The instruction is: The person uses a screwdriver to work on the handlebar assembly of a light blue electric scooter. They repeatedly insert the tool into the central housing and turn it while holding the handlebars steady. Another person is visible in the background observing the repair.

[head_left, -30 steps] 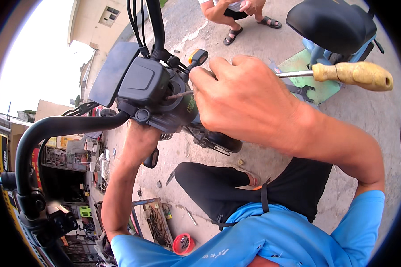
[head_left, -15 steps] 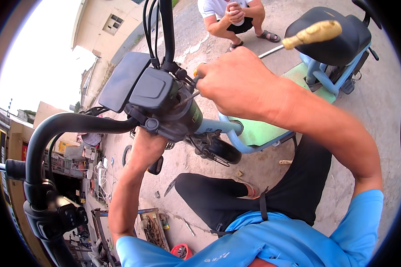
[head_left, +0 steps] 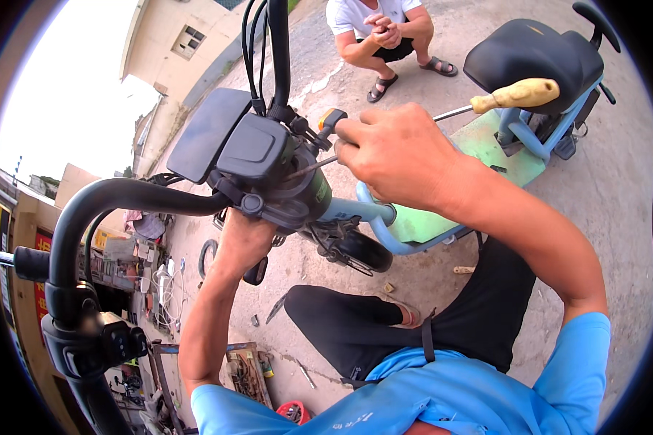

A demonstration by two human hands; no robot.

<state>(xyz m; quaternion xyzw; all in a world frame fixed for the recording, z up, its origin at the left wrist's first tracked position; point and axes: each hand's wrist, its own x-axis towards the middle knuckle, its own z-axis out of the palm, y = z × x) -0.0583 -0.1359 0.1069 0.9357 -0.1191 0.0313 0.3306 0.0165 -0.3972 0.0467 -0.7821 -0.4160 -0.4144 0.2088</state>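
My right hand [head_left: 406, 156] is closed around the shaft of a long screwdriver [head_left: 519, 95]. Its pale yellow handle sticks out past my knuckles to the right. The shaft's other end runs down-left into the head of a light blue electric bike [head_left: 355, 209], beside a black display housing [head_left: 250, 148]. A small orange-and-black light [head_left: 331, 121] sits right at my index finger. My left hand [head_left: 245, 235] reaches up under the black handlebar [head_left: 134, 197], against the underside of the bike's head; its fingers are hidden behind the parts there.
A person [head_left: 381, 40] squats at the far side with hands together. Behind the bike's green footboard [head_left: 432, 210] rises a black seat [head_left: 522, 54]. Low at left are a wooden tool tray [head_left: 250, 373], a red bowl [head_left: 294, 412] and a white cable [head_left: 168, 290].
My right hand has shifted slightly, showing more of the orange light and of the shaft near the bike's head. My left hand stays under the handlebar. The squatting person's hands have changed position.
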